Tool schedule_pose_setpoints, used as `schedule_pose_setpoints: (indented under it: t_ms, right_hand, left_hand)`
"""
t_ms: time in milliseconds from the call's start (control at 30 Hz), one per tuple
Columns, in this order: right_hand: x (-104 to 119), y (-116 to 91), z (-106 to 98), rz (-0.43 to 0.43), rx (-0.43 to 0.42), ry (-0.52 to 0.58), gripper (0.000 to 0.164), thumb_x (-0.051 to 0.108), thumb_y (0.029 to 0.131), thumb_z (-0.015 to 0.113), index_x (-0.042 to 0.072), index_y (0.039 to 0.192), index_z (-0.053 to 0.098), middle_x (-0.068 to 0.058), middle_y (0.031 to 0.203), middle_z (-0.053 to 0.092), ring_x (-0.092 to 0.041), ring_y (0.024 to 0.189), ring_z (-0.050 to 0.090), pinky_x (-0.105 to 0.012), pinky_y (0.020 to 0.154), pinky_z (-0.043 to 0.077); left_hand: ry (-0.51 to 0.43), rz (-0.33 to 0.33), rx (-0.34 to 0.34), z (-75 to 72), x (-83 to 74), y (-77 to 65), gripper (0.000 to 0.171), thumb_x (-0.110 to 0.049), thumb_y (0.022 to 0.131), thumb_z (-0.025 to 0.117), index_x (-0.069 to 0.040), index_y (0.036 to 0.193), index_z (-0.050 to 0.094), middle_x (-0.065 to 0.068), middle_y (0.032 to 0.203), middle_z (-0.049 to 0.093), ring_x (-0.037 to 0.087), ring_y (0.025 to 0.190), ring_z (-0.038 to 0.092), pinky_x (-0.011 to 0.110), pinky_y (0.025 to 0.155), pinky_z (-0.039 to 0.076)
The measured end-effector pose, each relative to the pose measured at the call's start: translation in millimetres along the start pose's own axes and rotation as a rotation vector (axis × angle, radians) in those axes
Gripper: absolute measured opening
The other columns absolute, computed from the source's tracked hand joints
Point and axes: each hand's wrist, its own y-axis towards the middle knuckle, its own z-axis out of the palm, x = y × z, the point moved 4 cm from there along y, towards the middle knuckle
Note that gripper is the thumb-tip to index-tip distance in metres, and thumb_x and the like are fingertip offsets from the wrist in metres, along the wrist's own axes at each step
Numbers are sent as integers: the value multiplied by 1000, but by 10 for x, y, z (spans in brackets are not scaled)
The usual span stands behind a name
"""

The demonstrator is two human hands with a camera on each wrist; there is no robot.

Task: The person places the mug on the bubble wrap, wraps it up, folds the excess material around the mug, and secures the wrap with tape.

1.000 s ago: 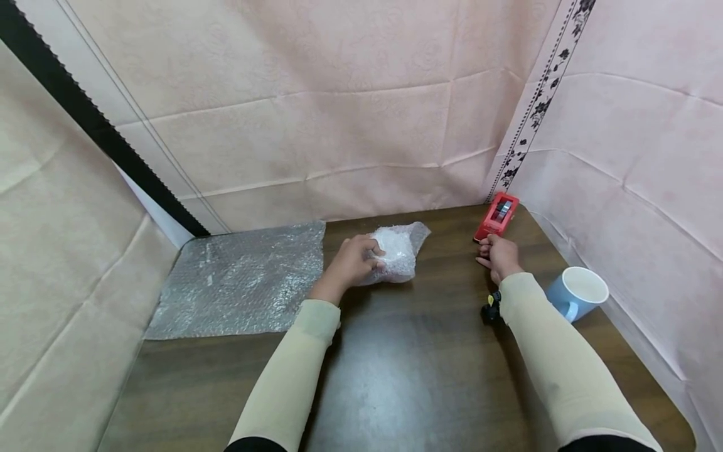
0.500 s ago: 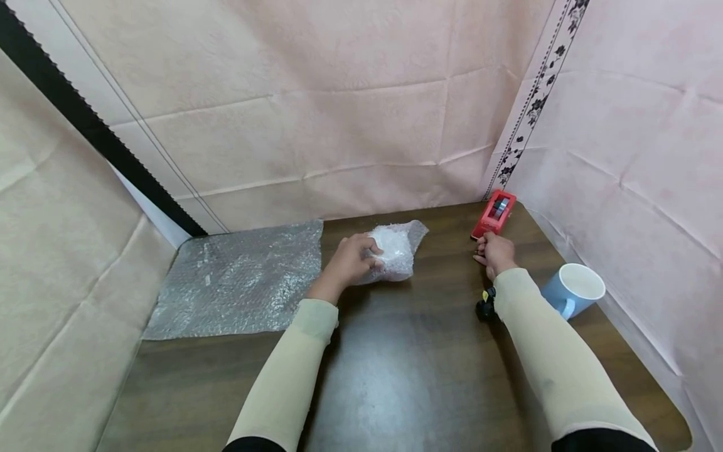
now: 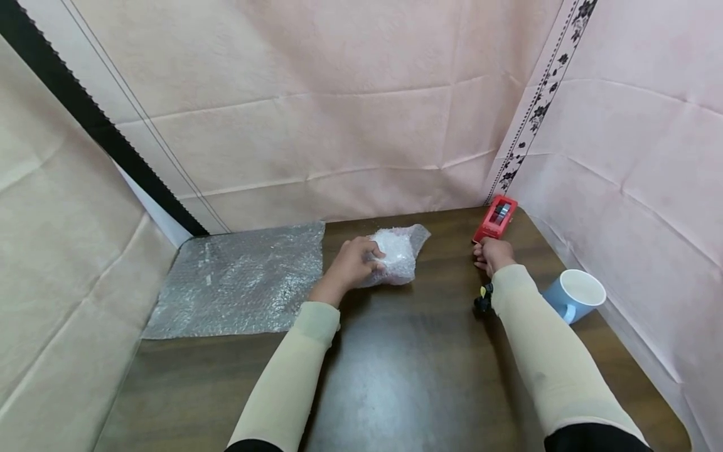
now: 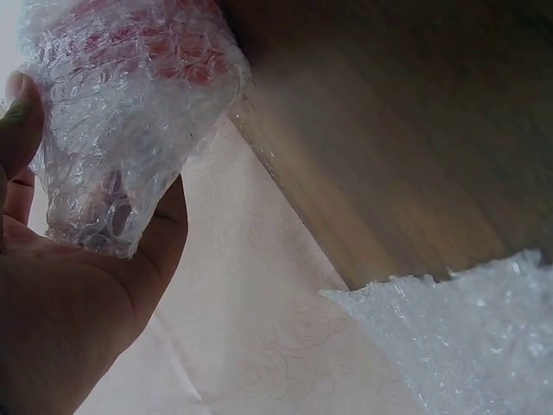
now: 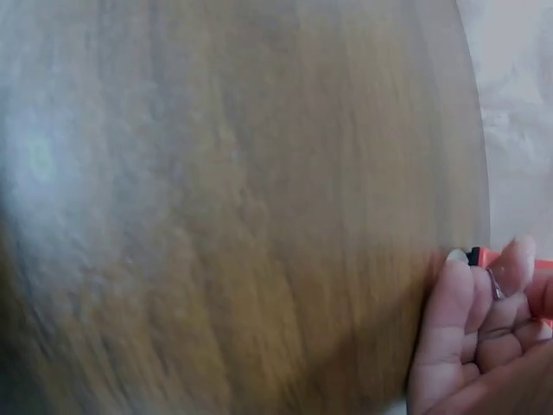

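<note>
In the head view my left hand (image 3: pixel 353 260) grips the near left side of a bundle in bubble wrap (image 3: pixel 395 254), which sits on the table. Through the wrap in the left wrist view, something pinkish red shows inside the bundle (image 4: pixel 147 52); its kind is hidden. My right hand (image 3: pixel 494 255) is at the near end of a red tape dispenser (image 3: pixel 495 218), its fingers curled. Seen from the right wrist, a small shiny clear piece of tape (image 5: pixel 496 285) lies between thumb and fingers of that hand (image 5: pixel 475 346), with the dispenser's red edge behind.
A flat sheet of bubble wrap (image 3: pixel 237 282) covers the table's back left. On the right, beside my forearm, stands a light blue mug (image 3: pixel 576 294). Pale cloth (image 3: pixel 361 125) hangs behind and at both sides of the brown wooden table (image 3: pixel 395 370).
My right hand's fingers have curled in more at the dispenser, and its wrist has shifted slightly left. The left hand and the bundle stay in place.
</note>
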Motion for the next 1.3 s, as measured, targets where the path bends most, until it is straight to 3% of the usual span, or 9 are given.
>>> schedule_pose_setpoints:
  t_ms: [133, 367, 567, 700, 900, 967, 1033, 1167, 1300]
  right_hand:
    - [-13, 42, -9, -46, 38, -60, 25, 33, 122, 51, 13, 129, 64, 9, 80, 70, -8, 80, 67, -20, 78, 64]
    - [-118, -39, 97, -181, 102, -218, 44, 23, 124, 44, 3, 161, 55, 6, 95, 65, -8, 84, 63, -18, 78, 63]
    - [-161, -209, 134, -236, 45, -192, 38, 27, 121, 42, 6, 151, 51, 4, 93, 63, -15, 89, 63, -24, 80, 61]
    - [-197, -310, 117, -210, 40, -166, 37, 26, 121, 42, 5, 148, 55, 7, 87, 65, -13, 84, 63, -25, 80, 60]
    - [-179, -487, 88, -73, 137, -80, 19, 15, 117, 47, 5, 130, 57, 9, 76, 66, -11, 76, 60, -25, 76, 58]
    - [-143, -539, 76, -31, 182, -16, 19, 13, 118, 50, 9, 136, 50, 6, 79, 64, -11, 76, 58, -26, 76, 58]
    - [-109, -577, 59, -5, 225, 25, 35, 12, 118, 51, 13, 151, 39, 3, 83, 62, -12, 77, 58, -27, 76, 58]
    - [-75, -600, 18, 12, 288, -12, 59, 13, 121, 46, 25, 174, 22, 1, 86, 60, -15, 80, 58, -30, 77, 56]
    - [-56, -549, -51, 4, 292, -32, 45, 20, 123, 42, 26, 167, 43, 4, 88, 60, -16, 89, 56, -30, 80, 53]
  left_hand:
    - [-6, -8, 0, 3, 3, -13, 10, -19, 99, 88, -13, 104, 83, 16, 155, 72, 45, 157, 54, 57, 135, 43]
    - [18, -29, -4, -61, 60, -58, 11, -20, 99, 88, -13, 107, 84, 16, 157, 70, 45, 157, 54, 57, 134, 45]
    - [-7, -26, -19, -116, 51, -67, 10, -18, 99, 88, -12, 106, 84, 17, 159, 69, 45, 156, 54, 56, 134, 45]
    - [-22, -39, -3, -75, 50, -70, 9, -17, 99, 88, -12, 106, 84, 18, 162, 67, 45, 158, 53, 57, 134, 45]
    - [-13, -36, 5, -39, 48, -52, 9, -18, 100, 87, -13, 106, 84, 17, 163, 67, 44, 159, 53, 57, 135, 44]
    - [-11, -31, 4, -39, 35, -36, 9, -18, 100, 87, -13, 106, 83, 17, 163, 67, 44, 160, 53, 57, 135, 44]
    - [-9, -26, 8, -37, 20, -22, 9, -19, 100, 87, -13, 106, 83, 17, 164, 66, 44, 160, 52, 57, 135, 43]
    - [-13, -24, 20, -32, -7, -8, 8, -18, 100, 87, -13, 105, 83, 17, 165, 65, 44, 161, 51, 57, 136, 43]
    - [-23, -25, 24, -32, -35, -13, 8, -17, 100, 87, -13, 106, 84, 17, 164, 65, 45, 161, 51, 58, 136, 43]
